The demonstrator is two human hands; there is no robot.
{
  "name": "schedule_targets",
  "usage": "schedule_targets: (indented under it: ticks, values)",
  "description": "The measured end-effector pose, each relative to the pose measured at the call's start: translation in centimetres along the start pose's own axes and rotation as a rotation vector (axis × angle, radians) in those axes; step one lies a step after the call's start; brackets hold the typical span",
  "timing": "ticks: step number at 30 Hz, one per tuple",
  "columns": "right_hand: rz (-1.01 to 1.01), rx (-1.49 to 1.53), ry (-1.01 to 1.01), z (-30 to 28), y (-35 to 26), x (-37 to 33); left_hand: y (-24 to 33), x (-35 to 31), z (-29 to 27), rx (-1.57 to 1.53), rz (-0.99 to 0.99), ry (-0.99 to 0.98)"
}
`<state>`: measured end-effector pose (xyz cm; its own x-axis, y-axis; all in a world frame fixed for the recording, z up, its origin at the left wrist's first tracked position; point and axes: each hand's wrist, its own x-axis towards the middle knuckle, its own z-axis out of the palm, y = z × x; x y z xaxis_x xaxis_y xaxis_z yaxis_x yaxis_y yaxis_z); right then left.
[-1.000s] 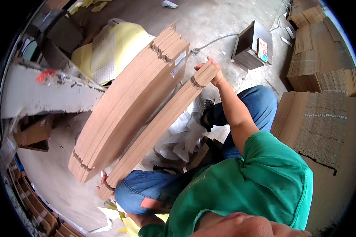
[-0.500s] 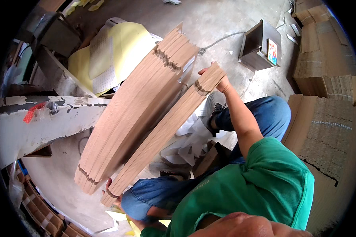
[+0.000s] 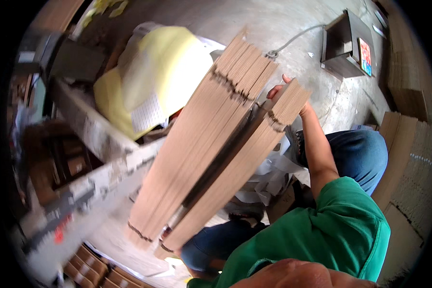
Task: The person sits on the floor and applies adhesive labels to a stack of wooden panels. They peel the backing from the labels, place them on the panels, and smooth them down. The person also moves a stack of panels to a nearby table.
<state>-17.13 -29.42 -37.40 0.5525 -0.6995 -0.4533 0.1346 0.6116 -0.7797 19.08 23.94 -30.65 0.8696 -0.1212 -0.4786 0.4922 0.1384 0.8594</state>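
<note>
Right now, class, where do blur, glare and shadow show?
Head view: motion blur smears the white beam; bright glare pales part of the yellow sheet; shadow darkens the gap between the large cardboard stack and the held cardboard stack.

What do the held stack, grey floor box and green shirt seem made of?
Held stack: probably matte brown cardboard, showing many thin layered edges.
Grey floor box: perhaps dull metal, given its smooth, thin, straight-edged panels; I can't be sure.
Green shirt: likely soft matte cloth, since it creases.
</note>
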Motion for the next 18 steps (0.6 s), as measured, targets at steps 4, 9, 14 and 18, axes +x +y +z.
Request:
schedule_targets:
  ticks: [4, 9, 14, 18]
  values:
    - [0.032, 0.018, 0.042, -1.1, 1.3, 1.5, -0.4, -0.6, 0.9, 0.017, -0.037, 0.057]
    - [-0.021, 0.215, 0.022, -0.9, 1.8, 1.2, -1.4, -0.3, 2.6, 0.028, -0.079, 0.125]
    - [-0.075, 0.364, 0.101, -0.5, 2.1, 1.0, 0.0, -1.1, 2.6, 0.043, -0.088, 0.196]
    - [-0.1, 0.384, 0.268, 0.9, 0.2, 0.4, 2.7, -2.8, 2.0, 0.052, -0.088, 0.244]
